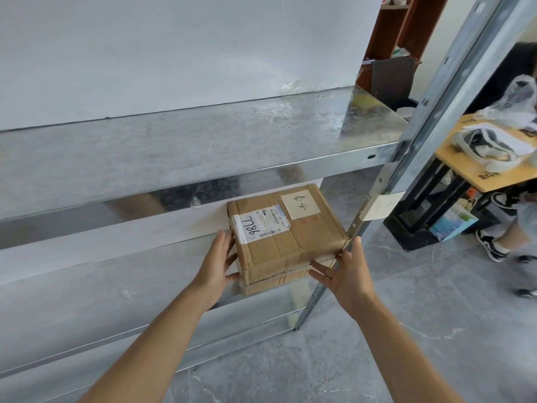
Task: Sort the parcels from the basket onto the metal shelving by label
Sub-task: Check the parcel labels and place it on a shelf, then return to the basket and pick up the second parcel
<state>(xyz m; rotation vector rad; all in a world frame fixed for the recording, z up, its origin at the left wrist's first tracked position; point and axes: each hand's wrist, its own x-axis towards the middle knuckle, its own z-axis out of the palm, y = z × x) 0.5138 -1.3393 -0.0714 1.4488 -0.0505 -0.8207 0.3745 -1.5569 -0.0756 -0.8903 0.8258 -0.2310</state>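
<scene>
A brown cardboard parcel [287,237] with a white shipping label and a handwritten yellow note lies on the lower tier of the metal shelving [116,289], at its right end beside the upright post [374,199]. It appears to rest on a second, flatter parcel [276,282]. My left hand [220,260] presses the parcel's left side, thumb under its front corner. My right hand [345,274] holds its front right corner, fingers spread beneath the edge. The basket is out of view.
The upper shelf tier [203,141] is bare metal, with a white wall behind it. A paper tag [380,207] hangs on the post. To the right stand a wooden desk [470,167] with bags, a gift bag on the floor, and a person's legs [511,245].
</scene>
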